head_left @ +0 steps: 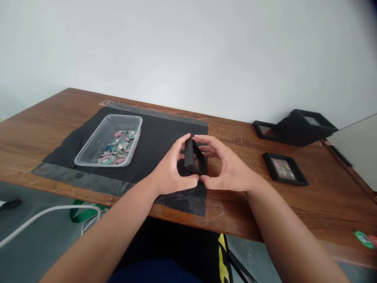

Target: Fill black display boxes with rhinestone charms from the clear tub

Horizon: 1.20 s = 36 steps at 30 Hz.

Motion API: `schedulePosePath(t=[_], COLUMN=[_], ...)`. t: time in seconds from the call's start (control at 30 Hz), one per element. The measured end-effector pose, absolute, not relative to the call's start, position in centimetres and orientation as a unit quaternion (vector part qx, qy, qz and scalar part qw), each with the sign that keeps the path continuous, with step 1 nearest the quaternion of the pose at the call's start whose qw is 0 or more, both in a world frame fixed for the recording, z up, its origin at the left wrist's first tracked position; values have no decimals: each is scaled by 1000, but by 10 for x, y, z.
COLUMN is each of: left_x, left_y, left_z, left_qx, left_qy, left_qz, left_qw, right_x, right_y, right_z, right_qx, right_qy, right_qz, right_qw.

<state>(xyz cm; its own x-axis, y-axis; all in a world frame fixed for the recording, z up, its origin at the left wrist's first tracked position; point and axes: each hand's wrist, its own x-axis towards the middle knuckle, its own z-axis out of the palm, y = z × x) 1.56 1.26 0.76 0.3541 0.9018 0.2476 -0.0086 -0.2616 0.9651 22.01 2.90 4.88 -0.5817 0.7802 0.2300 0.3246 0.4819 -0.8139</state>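
Between my two hands a small black box frame (pixel 191 157) stands on its edge over the black mat (pixel 159 135). My left hand (pixel 173 169) is closed on its left side, fingertips at the far end and thumb at the near end. From the right, my right hand (pixel 225 165) grips the same frame, its fingers at the far end and its thumb tip beside the left thumb. The frame's window side faces right and shows only at a steep angle. Left on the mat sits a clear plastic tub (pixel 88 149) holding many small pink, green and white pieces.
Right of my hands, a black frame (pixel 271 167) with pieces behind its window lies flat on the wooden table (pixel 235 208). Several more black frames (pixel 297 127) are stacked near the wall. A green roll (pixel 363 239) lies at the right edge. A white cable (pixel 53 208) hangs below the table.
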Motion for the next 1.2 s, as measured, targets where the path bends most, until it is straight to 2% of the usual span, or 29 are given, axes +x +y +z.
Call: schedulePosePath(t=[0.23, 0.83, 1.03, 1.2], left_x=[15, 17, 18, 19], left_y=[11, 10, 10, 14], left_z=[8, 4, 6, 8], left_qx=[646, 723, 712, 677], left_qy=[346, 366, 353, 336], left_qz=[430, 433, 445, 485], left_qw=[527, 394, 414, 441], right_x=[220, 228, 228, 229], right_y=[29, 35, 35, 37], right_z=[52, 54, 55, 50], right_qx=[-352, -299, -292, -272], right_qy=[-816, -808, -804, -756], right_qz=[361, 415, 428, 495], right_qw=[284, 293, 292, 330])
